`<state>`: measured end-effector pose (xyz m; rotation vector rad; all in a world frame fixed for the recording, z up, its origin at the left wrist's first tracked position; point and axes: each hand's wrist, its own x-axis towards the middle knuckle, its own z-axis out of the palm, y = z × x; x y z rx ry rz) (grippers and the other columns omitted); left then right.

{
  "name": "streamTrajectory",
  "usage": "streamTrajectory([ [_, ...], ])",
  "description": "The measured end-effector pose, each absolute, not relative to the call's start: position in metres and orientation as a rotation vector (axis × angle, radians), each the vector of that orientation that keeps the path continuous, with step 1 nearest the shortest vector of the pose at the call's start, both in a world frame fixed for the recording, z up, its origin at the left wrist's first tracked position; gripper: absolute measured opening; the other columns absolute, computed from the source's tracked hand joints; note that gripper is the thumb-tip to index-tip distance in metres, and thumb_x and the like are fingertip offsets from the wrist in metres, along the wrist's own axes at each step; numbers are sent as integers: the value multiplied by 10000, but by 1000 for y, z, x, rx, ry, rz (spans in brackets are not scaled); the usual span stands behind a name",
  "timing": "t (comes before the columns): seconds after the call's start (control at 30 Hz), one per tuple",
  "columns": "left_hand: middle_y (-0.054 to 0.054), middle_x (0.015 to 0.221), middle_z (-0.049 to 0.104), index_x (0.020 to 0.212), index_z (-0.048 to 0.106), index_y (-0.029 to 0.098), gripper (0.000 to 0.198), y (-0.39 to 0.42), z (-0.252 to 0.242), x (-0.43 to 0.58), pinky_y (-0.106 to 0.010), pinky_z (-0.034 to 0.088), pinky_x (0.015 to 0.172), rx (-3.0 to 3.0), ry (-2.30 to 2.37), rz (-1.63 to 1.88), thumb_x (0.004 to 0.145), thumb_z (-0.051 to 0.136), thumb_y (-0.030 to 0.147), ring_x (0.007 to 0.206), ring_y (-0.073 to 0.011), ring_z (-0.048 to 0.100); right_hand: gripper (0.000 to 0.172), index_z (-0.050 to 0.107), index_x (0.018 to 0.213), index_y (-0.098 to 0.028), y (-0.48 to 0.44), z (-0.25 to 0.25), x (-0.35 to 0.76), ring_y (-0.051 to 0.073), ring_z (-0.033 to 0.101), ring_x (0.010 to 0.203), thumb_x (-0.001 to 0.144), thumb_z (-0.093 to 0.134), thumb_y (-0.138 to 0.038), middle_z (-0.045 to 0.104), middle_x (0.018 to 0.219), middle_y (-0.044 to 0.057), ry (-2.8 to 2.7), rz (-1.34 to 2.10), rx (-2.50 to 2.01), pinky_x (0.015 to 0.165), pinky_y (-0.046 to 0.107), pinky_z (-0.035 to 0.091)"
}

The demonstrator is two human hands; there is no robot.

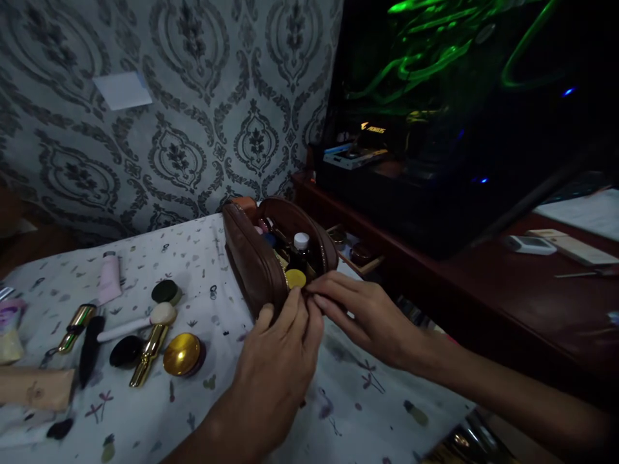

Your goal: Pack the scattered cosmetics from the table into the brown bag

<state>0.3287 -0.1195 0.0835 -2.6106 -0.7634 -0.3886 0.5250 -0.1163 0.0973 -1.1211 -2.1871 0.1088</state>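
Two bare hands of yours meet at the near end of one brown bag (251,264), which stands upright on the patterned cloth (348,412) with its mouth gaping upward. Take the bag as the centre of a dial, with 12 toward the wallpaper (258,138).

Your left hand (280,361) comes in from 6 o'clock, fingers bunched close together, their tips at the rim just beside a yellow lid (295,279). Your right hand (372,316) comes from 4 o'clock, thumb and fingers drawn narrow at that same end. What either set of fingertips pinches, if anything, you cannot tell from here: the contact is hidden.

Inside, a dark bottle with a white cap (301,241) stands beyond the yellow lid, and the zip teeth (280,262) line the parted edges. At 8 o'clock lie a gold-lidded jar (182,353), a gold tube (142,370) and a white-handled brush (126,330); a pink tube (110,277) lies at 9.

The step in hand seems to be close fingertip work at the bag's near rim. From this position, your next move calls for a light touch: steady the soft wall with one hand, and keep the other's fingertips clear of the yellow lid.
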Motion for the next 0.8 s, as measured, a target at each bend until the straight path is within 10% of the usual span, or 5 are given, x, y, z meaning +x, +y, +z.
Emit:
streamTrajectory([
  [0.37, -95, 1356, 668, 1318, 594, 91, 426, -113, 70, 312, -375, 410, 995, -2545, -650, -619, 982, 336, 53, 1361, -202, 499, 436, 540, 1412, -182, -140, 66, 540, 231, 651, 1217, 983, 470, -145, 653, 1318, 155, -2233, -43, -1093, 956, 364, 616],
  [0.8, -77, 1436, 606, 1302, 622, 120, 389, -111, 46, 305, -405, 223, 1232, -2722, -609, -757, 984, 398, 97, 1541, -212, 244, 620, 439, 1517, -345, -143, 45, 553, 241, 673, 1188, 948, 557, -129, 621, 1402, 70, -2177, 97, -1124, 984, 393, 620],
])
